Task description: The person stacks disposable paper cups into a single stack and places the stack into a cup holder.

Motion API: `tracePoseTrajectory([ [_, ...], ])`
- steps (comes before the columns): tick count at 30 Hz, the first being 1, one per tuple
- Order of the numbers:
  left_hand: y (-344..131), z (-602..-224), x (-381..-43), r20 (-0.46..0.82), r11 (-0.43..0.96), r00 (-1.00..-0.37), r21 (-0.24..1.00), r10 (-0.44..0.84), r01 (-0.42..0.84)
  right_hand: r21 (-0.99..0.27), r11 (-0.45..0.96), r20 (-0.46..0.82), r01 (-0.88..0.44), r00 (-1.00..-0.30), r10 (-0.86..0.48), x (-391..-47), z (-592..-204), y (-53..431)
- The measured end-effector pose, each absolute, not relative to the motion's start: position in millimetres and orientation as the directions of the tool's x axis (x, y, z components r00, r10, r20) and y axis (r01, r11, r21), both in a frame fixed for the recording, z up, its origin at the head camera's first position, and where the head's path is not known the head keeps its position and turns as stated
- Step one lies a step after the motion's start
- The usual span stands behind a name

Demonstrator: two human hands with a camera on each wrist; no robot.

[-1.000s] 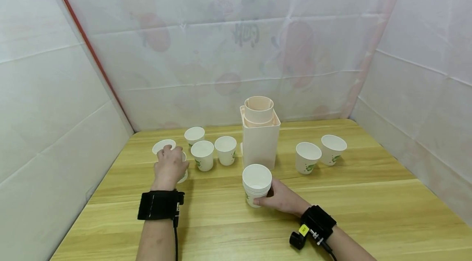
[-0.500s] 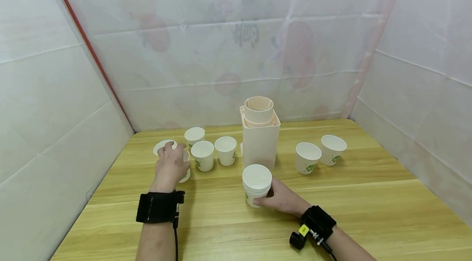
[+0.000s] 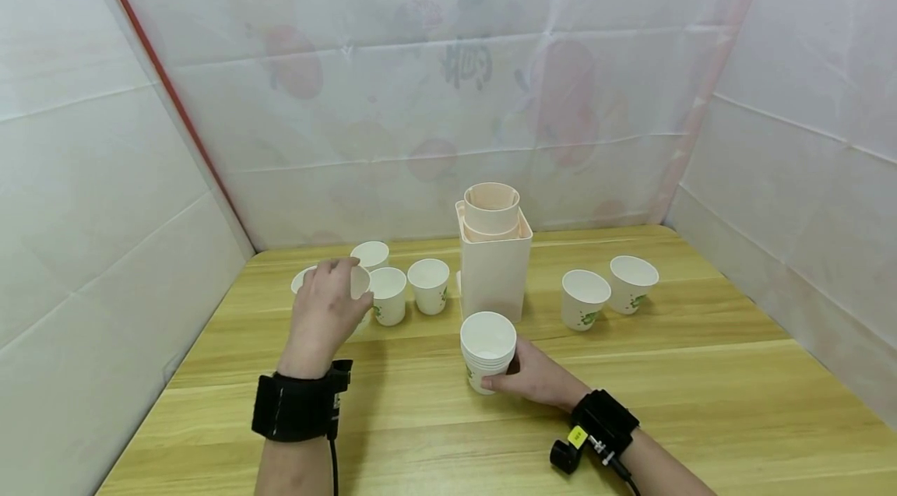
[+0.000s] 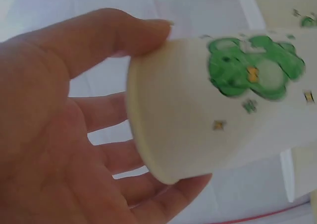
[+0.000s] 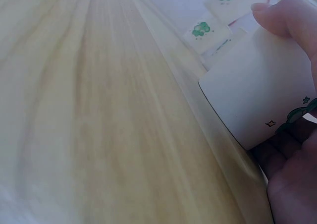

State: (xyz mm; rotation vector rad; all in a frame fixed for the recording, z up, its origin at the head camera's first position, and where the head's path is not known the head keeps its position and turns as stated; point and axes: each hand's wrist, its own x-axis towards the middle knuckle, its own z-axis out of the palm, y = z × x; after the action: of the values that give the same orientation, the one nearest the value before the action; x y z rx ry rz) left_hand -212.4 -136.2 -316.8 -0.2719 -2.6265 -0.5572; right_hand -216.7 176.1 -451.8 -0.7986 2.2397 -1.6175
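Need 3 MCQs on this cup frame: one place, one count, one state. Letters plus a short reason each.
1. Where does the stack of white paper cups stand?
A. in front of the tall cream square holder
B. behind it
C. at the right table edge

2. How many single white paper cups stand to the right of the holder?
A. none
B. two
C. five

3. What is the left hand doing?
A. lying flat on the wooden table
B. holding one white paper cup with a green print
C. hanging empty

Answers: 1 A, the stack sits nearer the camera, in the right hand grip. 2 B, two cups stand there. 3 B, the left wrist view shows fingers curled round the cup.
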Motion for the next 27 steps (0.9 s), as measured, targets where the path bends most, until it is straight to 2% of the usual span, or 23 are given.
tracePoseTrajectory([
  [8,-122,-302,-200,0.565,0.813,-0.810,0.391,0.158,0.432,-0.938,0.211,0.105,-0.275,-0.806,-0.583,-211,-440,174],
  [16,-99,-293,-188,0.692,0.766,-0.677,0.286,0.250,0.576,-0.938,0.210,0.105,-0.277,-0.800,-0.591,-202,-423,172],
  [27,-81,-288,-180,0.724,0.740,-0.645,0.291,0.245,0.607,-0.931,0.221,0.117,-0.291,-0.811,-0.574,-216,-451,176],
])
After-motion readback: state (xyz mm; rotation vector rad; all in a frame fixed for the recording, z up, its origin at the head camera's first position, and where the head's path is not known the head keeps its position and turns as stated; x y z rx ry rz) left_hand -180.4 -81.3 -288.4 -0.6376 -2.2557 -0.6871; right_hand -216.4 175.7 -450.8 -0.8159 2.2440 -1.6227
